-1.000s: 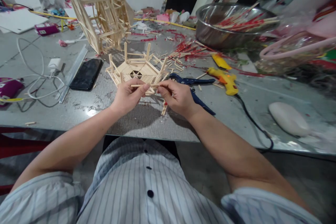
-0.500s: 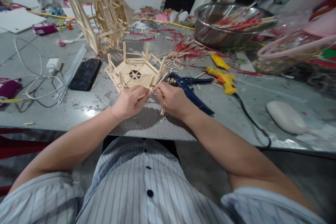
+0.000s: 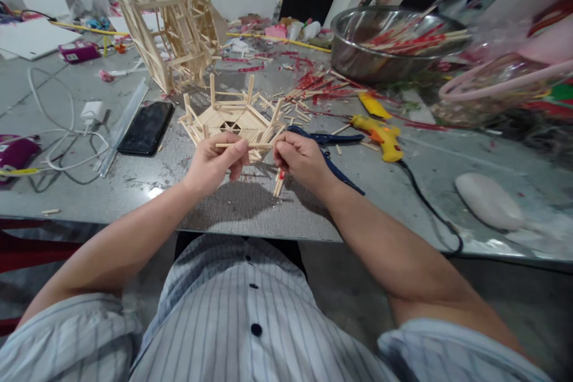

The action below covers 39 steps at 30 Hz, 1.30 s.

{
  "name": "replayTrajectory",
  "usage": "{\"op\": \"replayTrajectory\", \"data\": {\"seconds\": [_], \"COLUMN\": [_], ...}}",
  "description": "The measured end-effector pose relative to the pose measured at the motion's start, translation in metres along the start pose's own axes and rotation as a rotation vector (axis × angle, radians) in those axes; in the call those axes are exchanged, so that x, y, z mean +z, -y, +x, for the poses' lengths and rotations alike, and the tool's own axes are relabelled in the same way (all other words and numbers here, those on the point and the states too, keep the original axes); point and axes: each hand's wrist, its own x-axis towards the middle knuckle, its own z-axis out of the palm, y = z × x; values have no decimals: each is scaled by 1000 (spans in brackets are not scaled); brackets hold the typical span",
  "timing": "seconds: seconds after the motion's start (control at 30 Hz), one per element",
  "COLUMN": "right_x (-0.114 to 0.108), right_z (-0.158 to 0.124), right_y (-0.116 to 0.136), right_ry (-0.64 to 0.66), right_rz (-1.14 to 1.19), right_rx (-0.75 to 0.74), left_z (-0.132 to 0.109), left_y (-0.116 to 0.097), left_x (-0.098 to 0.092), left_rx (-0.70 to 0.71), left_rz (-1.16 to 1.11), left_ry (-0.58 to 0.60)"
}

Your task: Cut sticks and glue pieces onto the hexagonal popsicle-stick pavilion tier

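My left hand pinches a thin wooden stick and holds it level just in front of a small hexagonal stick frame on the grey table. The stick's right end reaches my right hand, whose fingers are closed on it. From the bottom of that same fist a few more short sticks with red marks hang down. Both hands hover close above the table, near the frame's front edge.
A tall stick tower leans behind the frame. A black phone and a white charger with cable lie left. Blue pliers, a yellow glue gun, a steel bowl of red-tipped sticks and a pink basket sit right.
Half a second ago the stick was tilted between my close-set hands; now my hands have drawn apart and it lies level again. The bundle under my right fist has swung into view.
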Motion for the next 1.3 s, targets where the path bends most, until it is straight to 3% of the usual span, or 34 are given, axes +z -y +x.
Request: {"op": "replayTrajectory", "data": {"seconds": [0.1,0.3,0.47,0.63,0.7,0.87,0.97,1.07,1.17,1.3], "right_x": [-7,-12,-7,-6,-7,-10,-9,-10,-18,-51], "right_z": [2,-4,-6,-5,-5,-6,-7,-7,-6,3], "right_y": [0,11,6,6,7,7,7,8,13,15], "right_ry": [-28,300,74,80,90,103,122,149,104,-234], "right_rz": [-66,-249,-163,-251,-281,-327,-368,-404,-425,-509], "right_rx": [-10,-180,-232,-290,-302,-347,-345,-353,-362,-303], "left_z": [0,0,-1,-3,-3,-3,-4,-7,-10,-12], "left_y": [-1,-8,-8,-3,0,1,-4,-5,0,5], "left_x": [0,4,5,5,2,-4,-4,-1,0,2], "left_rx": [0,-5,56,142,265,815,971,928,784,532], "left_rz": [2,166,260,450,615,1168,1413,1519,1434,1229], "left_ry": [-13,-3,25,42,22,-116,-61,79,138,80]}}
